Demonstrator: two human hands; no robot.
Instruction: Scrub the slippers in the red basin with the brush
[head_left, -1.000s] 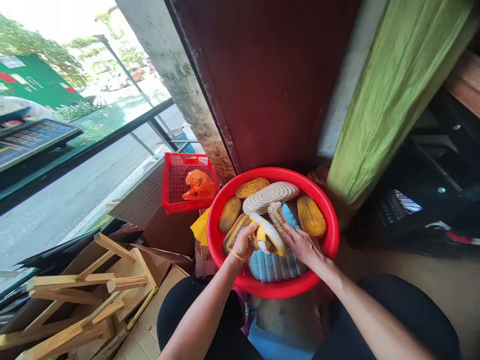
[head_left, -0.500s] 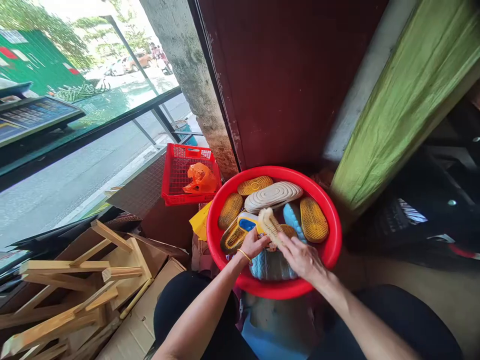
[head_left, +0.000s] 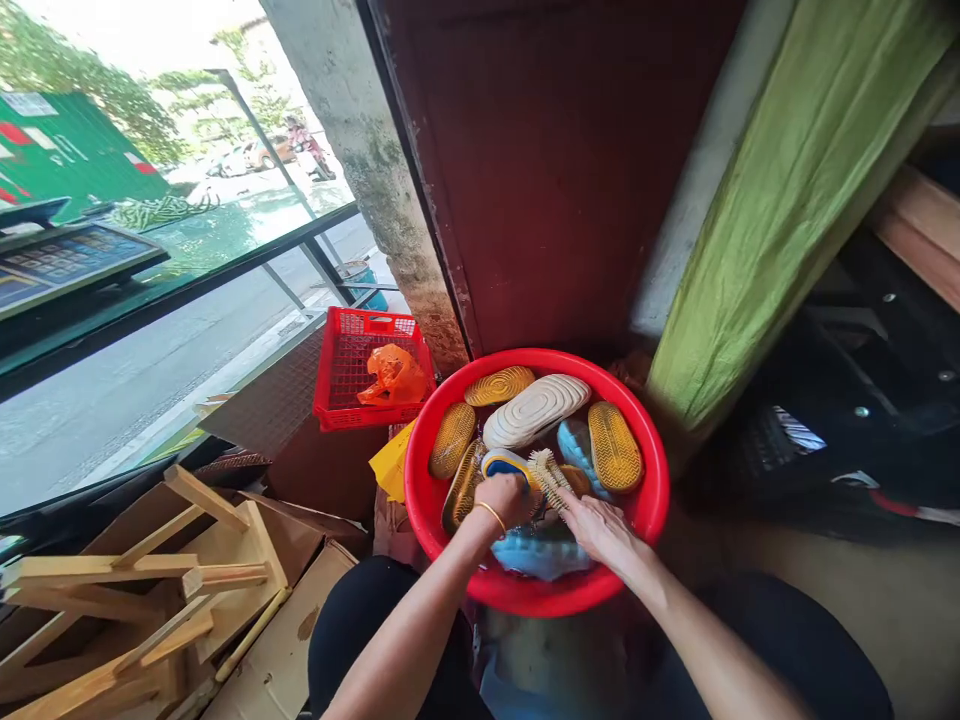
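Busy in the red basin (head_left: 655,470): yellow soles (head_left: 615,450), a pale sole (head_left: 536,410) and a blue shoe (head_left: 544,557) hem in the yellow-and-white slipper (head_left: 507,461) near the middle! A red crate (head_left: 375,417) with an orange bag (head_left: 394,376) sits just off the left rim; a green curtain (head_left: 739,240) hangs right. Left hand (head_left: 501,502), knuckles up, fingers curled around the slipper; right hand (head_left: 600,530) angles in, fingers pinching the brush (head_left: 549,475), bristles right beside the slipper, contact unclear.

My feed shows a thin gold-coloured bracelet (head_left: 491,513) around the left wrist (head_left: 480,524), bare forearms (head_left: 409,625), and black legwear (head_left: 367,615) low in the frame.
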